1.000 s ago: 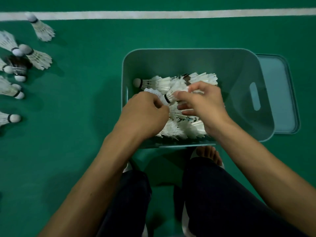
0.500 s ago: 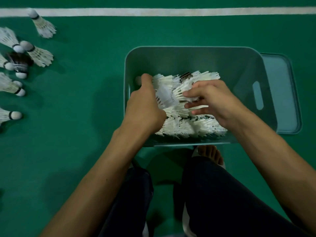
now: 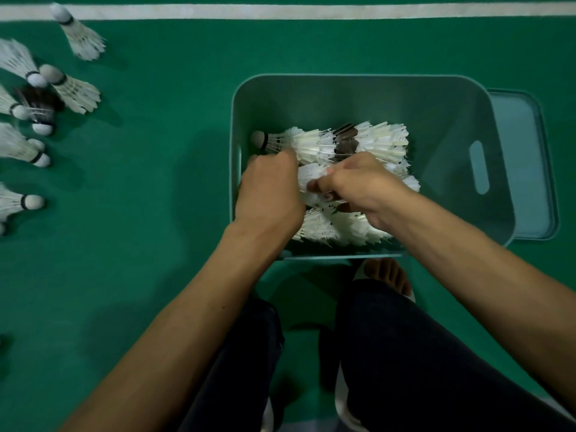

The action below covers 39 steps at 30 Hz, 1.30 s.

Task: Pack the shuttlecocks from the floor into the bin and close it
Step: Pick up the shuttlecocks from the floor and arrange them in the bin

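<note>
A pale green bin stands open on the green floor, holding a pile of white shuttlecocks in its near half. Both hands are inside it. My left hand and my right hand grip the same white shuttlecock on top of the pile, fingers curled round it. Several loose shuttlecocks lie on the floor far left, one of them dark-feathered. The bin's lid lies flat on the floor against the bin's right side.
A white court line runs across the top. My dark-trousered legs and a bare foot are just in front of the bin. Open green floor lies between the bin and the loose shuttlecocks.
Both hands have shifted slightly toward the bin's near left, drawing closer together around one shuttlecock. The shuttlecock at the pile's far left, covered half a second ago, shows its cork again.
</note>
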Available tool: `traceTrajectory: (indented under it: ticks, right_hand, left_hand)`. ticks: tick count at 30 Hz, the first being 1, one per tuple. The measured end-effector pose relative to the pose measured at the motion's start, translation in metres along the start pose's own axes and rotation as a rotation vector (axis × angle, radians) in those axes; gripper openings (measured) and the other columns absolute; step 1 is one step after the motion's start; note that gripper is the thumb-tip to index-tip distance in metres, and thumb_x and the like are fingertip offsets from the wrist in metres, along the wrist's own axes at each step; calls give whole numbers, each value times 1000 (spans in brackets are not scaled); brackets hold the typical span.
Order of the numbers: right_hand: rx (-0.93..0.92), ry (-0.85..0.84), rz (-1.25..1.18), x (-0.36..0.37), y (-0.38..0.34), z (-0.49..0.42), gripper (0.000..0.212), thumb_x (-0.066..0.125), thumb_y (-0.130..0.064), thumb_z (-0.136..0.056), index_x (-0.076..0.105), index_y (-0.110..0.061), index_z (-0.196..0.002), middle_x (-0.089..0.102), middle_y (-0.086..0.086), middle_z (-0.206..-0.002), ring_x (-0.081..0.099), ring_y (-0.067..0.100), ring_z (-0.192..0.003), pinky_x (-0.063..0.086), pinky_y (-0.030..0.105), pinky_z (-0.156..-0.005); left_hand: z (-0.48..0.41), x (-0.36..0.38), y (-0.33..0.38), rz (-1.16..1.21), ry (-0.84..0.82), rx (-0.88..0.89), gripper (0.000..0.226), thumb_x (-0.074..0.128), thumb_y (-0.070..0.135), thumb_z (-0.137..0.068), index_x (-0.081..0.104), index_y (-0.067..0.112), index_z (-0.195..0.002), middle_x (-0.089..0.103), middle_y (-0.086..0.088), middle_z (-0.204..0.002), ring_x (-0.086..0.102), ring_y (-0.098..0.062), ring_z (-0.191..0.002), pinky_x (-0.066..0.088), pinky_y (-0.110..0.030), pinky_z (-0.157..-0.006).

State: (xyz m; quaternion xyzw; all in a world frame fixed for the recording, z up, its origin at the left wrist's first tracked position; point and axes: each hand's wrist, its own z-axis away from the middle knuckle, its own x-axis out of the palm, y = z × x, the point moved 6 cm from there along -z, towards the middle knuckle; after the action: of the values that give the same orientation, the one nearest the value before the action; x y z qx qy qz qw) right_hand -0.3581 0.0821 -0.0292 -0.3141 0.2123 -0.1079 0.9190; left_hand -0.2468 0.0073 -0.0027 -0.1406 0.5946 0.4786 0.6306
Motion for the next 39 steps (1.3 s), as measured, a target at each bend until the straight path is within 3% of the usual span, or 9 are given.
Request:
traceTrajectory:
  ticks: [4,8,14,18,21,25,31,37,39]
  right_hand:
    - [51,-12,0,11,-5,-6,9,63,-1,-93,65,1,-85,58,3,-47,52,15,-41,39,26,-49]
    - [16,-3,91,19,-11,-13,25,53,-1,-96,53,-8,-72,49,11,-66,44,19,-55,33,26,-50]
    - [45,-28,118,26,-6,-25,19,54,0,-96,60,-4,-78,57,16,-74,53,23,-61,45,36,-58]
    - [61,-49,89,23,-6,-25,5,69,-4,-90,69,1,-91,63,18,-79,57,26,-68,45,35,-58]
    - [67,-18,79,19,-3,-25,18,77,-7,-84,72,6,-95,68,17,-75,61,26,-63,49,32,-54]
    - [-8,65,197,3,-6,-19,21,83,-14,-80,73,3,-89,77,16,-78,74,27,-63,63,42,-63]
    - [-192,213,298,-30,-39,11,12,78,-17,-80,76,-5,-80,76,10,-73,76,24,-67,65,46,-67]
    - [-482,234,200,-5,-111,60,11,71,-17,-86,76,-13,-78,76,3,-73,76,20,-68,60,30,-57]
    - [-567,213,210,24,-131,68,7,70,-22,-79,76,-19,-78,74,-2,-73,75,20,-70,62,37,-65]
  left_hand:
    - [17,-8,16,-164,-25,-18,54,64,1,-77,50,8,-128,44,-22,-138,44,-38,-123,43,-42,-93]
    - [25,7,24,-124,-238,-56,66,60,7,-87,29,11,-145,58,-15,-126,59,-32,-103,39,-40,-71]
    - [19,20,10,-66,-404,-109,92,53,3,-89,-6,8,-160,61,-21,-126,54,-31,-92,42,-39,-74]
    - [18,21,6,-88,-401,-112,93,54,4,-89,-7,-1,-158,58,-25,-131,61,-37,-110,43,-39,-78]
    - [16,21,3,-103,-399,-134,93,54,2,-88,-8,-2,-159,55,-26,-136,60,-38,-116,49,-43,-88]
    - [17,13,2,-98,-365,-129,86,54,0,-89,2,-1,-158,56,-24,-131,61,-37,-111,44,-37,-77]
    - [27,-26,6,-20,-278,-47,50,57,4,-90,38,7,-136,57,-19,-118,46,-28,-90,38,-35,-74]
    - [34,-91,-32,121,14,-46,34,62,24,-81,64,20,-114,71,-7,-101,65,-31,-96,55,-43,-84]
    - [40,-100,-52,217,98,-111,29,64,34,-79,68,25,-106,73,-5,-97,68,-30,-95,56,-43,-85]
